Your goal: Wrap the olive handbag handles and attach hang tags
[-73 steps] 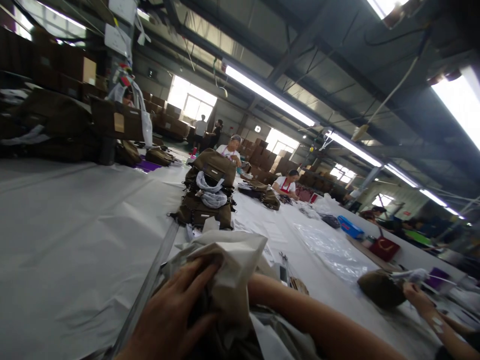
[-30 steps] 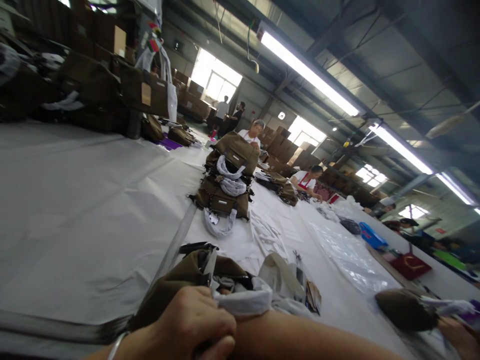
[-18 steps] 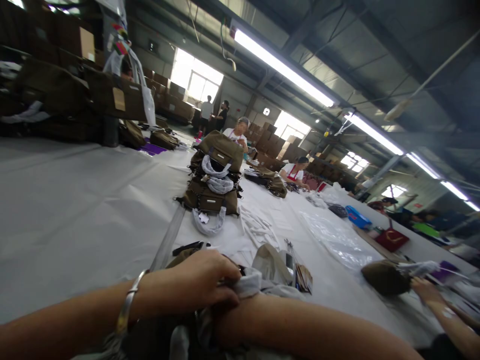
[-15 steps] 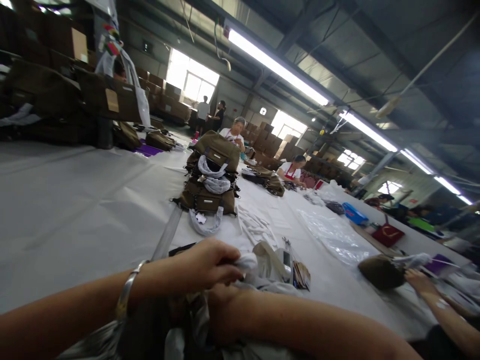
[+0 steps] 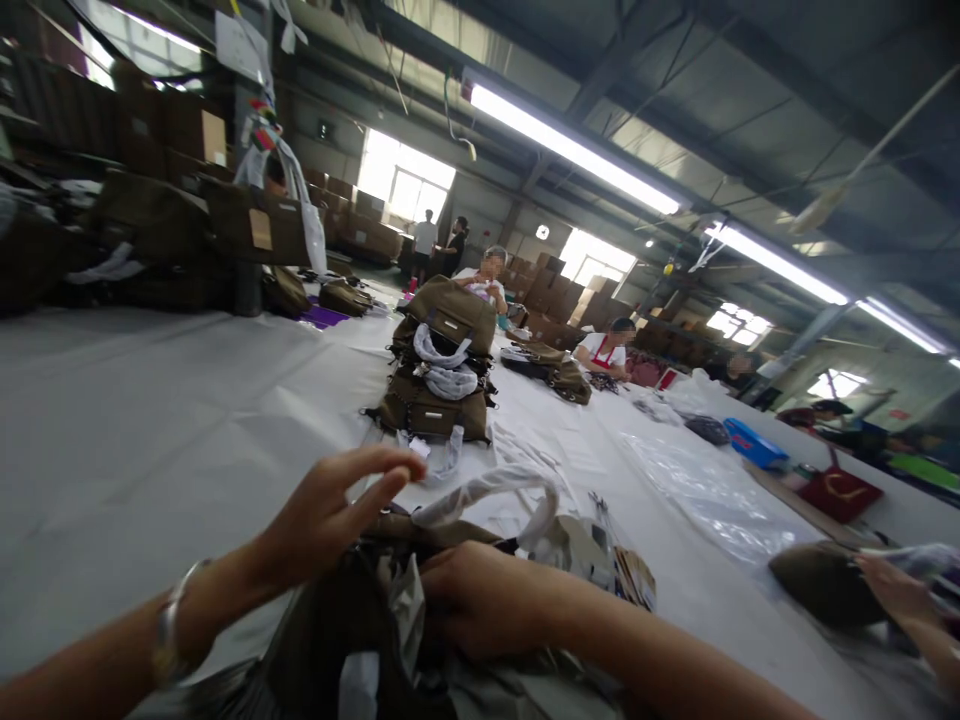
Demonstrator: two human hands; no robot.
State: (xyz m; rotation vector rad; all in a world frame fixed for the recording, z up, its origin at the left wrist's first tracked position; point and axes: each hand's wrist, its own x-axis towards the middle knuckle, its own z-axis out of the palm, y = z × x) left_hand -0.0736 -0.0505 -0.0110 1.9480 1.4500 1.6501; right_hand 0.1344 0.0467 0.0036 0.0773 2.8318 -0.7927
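currently: right hand (image 5: 480, 600) down in an olive-brown fabric bag (image 5: 326, 625), left hand (image 5: 326, 510) raised beside it

the bag sits at the near edge of a long table covered in smooth white sheeting (image 5: 187, 420), directly in front of the person, its mouth gaping. the right hand reaches down into that mouth; its fingers are hidden inside, so i cannot tell whether they are spread or clamped on anything. a crumpled piece of whitish wrapping (image 5: 409, 610) sticks up just left of it, and a curved handle wrapped in white (image 5: 487, 487) arches up behind it.

the left hand hangs over the bag's left side, thumb and fingertips apart with a gap between them. a shiny silver bracelet (image 5: 171, 620) circles that wrist.

just right of the bag lies a bundle of brown card tags (image 5: 636, 578). beyond the handle, a stack of olive-brown bags with white-wrapped handles (image 5: 442, 360) rises from the table. to the right are a flat sheet of clear plastic (image 5: 697, 500), a bright blue container (image 5: 754, 443) and a dark red bag (image 5: 838, 490). at the right edge, a co-worker's hand (image 5: 904, 590) is at a rounded dark olive bag (image 5: 825, 580). farther off, a person in a white top and red apron (image 5: 602, 352) leans over the table.
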